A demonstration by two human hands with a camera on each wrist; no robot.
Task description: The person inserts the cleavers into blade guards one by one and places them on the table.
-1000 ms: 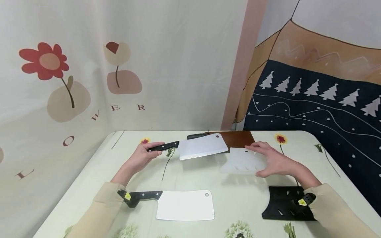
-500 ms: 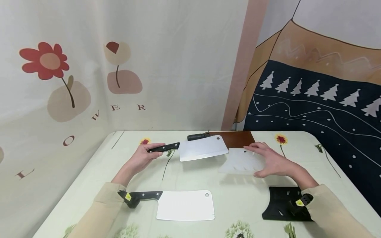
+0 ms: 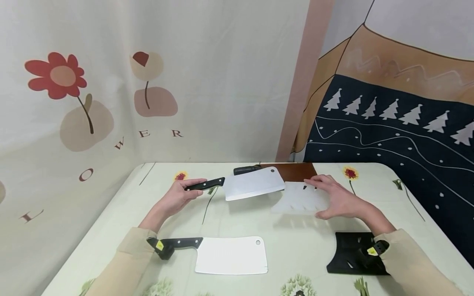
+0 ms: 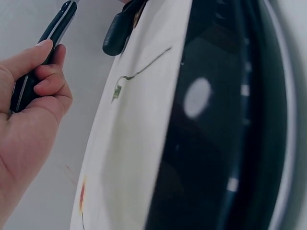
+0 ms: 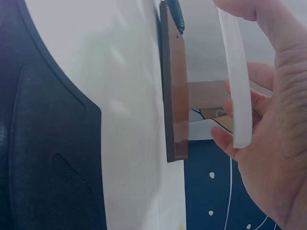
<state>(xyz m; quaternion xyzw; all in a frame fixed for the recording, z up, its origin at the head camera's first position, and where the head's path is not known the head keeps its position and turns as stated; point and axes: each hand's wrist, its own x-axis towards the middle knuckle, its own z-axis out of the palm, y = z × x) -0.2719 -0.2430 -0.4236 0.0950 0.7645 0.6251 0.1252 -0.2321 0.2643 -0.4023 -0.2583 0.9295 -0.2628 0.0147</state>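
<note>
My left hand (image 3: 172, 201) grips the black handle of a cleaver (image 3: 253, 185), raised above the table with its blade pointing right. In the left wrist view, the thumb and curled fingers of that hand close round the handle (image 4: 53, 31). My right hand (image 3: 344, 200) pinches a translucent white plastic blade guard (image 3: 301, 199) between thumb and fingers, also off the table. The right wrist view catches this guard (image 5: 238, 86) edge-on. Blade end and guard nearly meet in the head view; whether they touch I cannot tell.
A second cleaver (image 3: 231, 255) lies flat in front, handle to the left. A black plastic blade guard (image 3: 348, 255) lies front right, partly behind the right wrist camera. Toward the back lies a brown sheath (image 3: 296, 170) with a black handle (image 3: 246, 169) beside it.
My right hand and the white guard have shifted slightly left, and the guard has risen a little. The cleaver in my left hand has barely moved, slightly right.
</note>
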